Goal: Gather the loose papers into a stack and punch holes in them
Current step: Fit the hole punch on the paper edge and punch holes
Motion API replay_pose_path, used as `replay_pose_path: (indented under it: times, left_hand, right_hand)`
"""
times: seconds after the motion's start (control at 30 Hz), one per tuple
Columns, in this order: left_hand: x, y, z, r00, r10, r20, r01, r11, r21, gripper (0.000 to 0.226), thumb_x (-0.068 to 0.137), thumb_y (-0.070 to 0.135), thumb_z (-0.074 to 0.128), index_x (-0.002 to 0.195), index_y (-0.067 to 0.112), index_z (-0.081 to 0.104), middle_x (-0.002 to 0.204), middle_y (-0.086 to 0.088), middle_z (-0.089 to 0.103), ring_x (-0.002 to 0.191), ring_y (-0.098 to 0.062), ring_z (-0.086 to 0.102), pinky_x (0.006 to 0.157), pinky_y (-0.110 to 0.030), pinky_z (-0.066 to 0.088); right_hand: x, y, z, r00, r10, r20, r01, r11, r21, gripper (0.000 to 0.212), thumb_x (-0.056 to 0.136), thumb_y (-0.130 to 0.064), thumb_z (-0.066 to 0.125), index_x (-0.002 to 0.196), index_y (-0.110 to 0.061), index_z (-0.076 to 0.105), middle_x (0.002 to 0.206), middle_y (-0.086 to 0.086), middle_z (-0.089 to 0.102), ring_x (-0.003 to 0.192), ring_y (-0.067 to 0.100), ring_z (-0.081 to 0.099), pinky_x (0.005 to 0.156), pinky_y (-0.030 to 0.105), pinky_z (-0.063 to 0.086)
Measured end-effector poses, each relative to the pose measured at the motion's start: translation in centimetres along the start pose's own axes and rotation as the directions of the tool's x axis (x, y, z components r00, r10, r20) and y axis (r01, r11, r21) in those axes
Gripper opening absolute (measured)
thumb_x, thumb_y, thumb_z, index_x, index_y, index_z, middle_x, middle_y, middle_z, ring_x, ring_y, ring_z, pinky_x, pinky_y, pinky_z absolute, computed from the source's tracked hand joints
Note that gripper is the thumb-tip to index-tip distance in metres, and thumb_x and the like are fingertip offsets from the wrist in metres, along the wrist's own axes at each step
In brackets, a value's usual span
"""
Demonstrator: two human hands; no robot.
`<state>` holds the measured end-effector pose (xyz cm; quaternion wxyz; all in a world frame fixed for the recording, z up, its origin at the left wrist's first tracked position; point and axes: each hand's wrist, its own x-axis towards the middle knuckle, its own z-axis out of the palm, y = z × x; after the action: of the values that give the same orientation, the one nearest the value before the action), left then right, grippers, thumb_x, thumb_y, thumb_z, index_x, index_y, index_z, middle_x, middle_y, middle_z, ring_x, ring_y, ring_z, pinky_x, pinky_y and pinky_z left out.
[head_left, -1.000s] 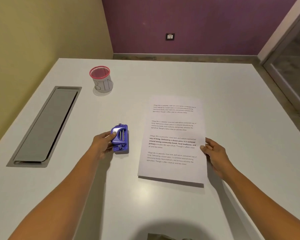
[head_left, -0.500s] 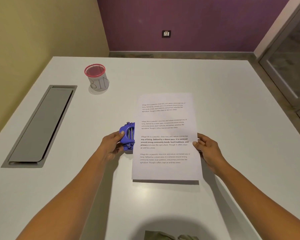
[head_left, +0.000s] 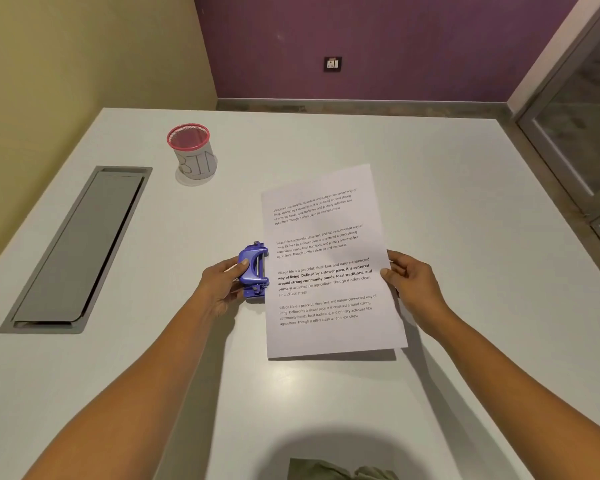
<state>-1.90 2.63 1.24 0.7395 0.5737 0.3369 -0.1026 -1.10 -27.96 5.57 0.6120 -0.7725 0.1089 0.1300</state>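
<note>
— What is seen first?

— A white flat table (head_left: 447, 209) is seen, filling most of the view. A grey rectangular recessed panel (head_left: 73, 247) is set into its left side.

— And where are the papers found?

— The stack of white printed paper sheets (head_left: 326, 258) is held near the middle of the table, turned slightly clockwise. Four blocks of text are printed on the top sheet (the third is partly in bold). A shadow is cast on the table under the near edge. How many sheets are stacked cannot be told.

— What is placed behind them?

— A cylindrical mesh cup with a pink rim (head_left: 194, 157) is stood upright toward the far left, well apart from the papers. A paper label marked "BIN" is wrapped round it.

— How are the hands engaged?

— The right edge of the papers is pinched by the right hand (head_left: 413, 289), with the thumb laid on top and the fingers curled beneath. The left hand (head_left: 222, 285) is closed round a blue metal-and-plastic hole punch (head_left: 253, 271), with the thumb pressed on its handle.

— And the punch itself?

— It is met on its right side by the papers' left edge; whether that edge is seated in the slot cannot be told.

— Anything smaller?

— A dark square wall socket (head_left: 332, 64) is mounted on the purple wall (head_left: 413, 46) beyond the table.
</note>
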Motion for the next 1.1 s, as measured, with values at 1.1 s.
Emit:
replay_pose_path:
  times: [1.1]
  left_hand:
    - [2.2, 0.9, 4.6, 0.949, 0.180, -0.258, -0.048, 0.893, 0.448, 0.056, 0.082, 0.026, 0.068, 0.129, 0.005, 0.046, 0.134, -0.015, 0.051, 0.115, -0.030, 0.055, 0.097, -0.046, 0.047]
  right_hand:
    - [3.5, 4.1, 0.9, 0.980, 0.187, 0.064, -0.193, 0.974, 0.117, 0.038, 0.091, 0.004, 0.048, 0.127, -0.008, 0.052, 0.112, 0.011, 0.065, 0.086, 0.014, 0.065, 0.089, 0.028, 0.050]
